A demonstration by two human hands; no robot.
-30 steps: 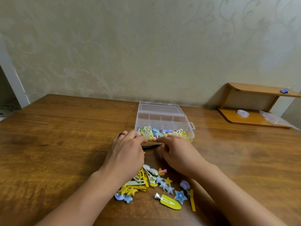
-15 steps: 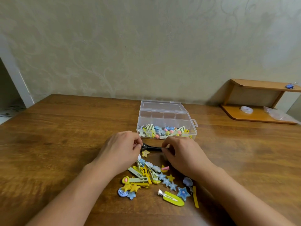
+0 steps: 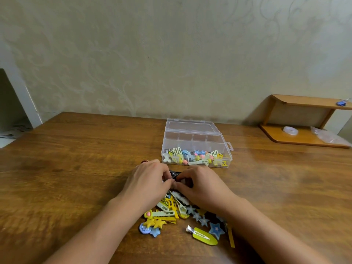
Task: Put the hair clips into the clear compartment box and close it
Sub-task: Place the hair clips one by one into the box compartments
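Nearest the camera, two bare forearms come in from the bottom edge onto a wooden table. Between them lies a loose pile of hair clips: a yellow-green oval snap clip at the front, a blue star clip just right of it, a thin yellow strip at the right edge, a yellow star and a blue round clip at the left, pale green and yellow bar clips stacked in the middle. The right forearm covers part of the pile.

Just past the pile the two hands meet. Left hand has fingers curled, pinching one end of a black clip; a red ring shows on its far side. Right hand also curled, thumb and fingertips pinching the other end of the same black clip. Most of the clip is hidden by fingers; exact shape unclear.

Beyond the hands, near but apart, sits the clear compartment box, lid open and folded back flat toward the wall. Front row of compartments holds many coloured clips; back row looks unfilled.

Far right, a small wooden shelf against the wall, with a roll of clear tape and a plastic bag on its lower board, a small blue item on top. Patterned wallpaper behind.
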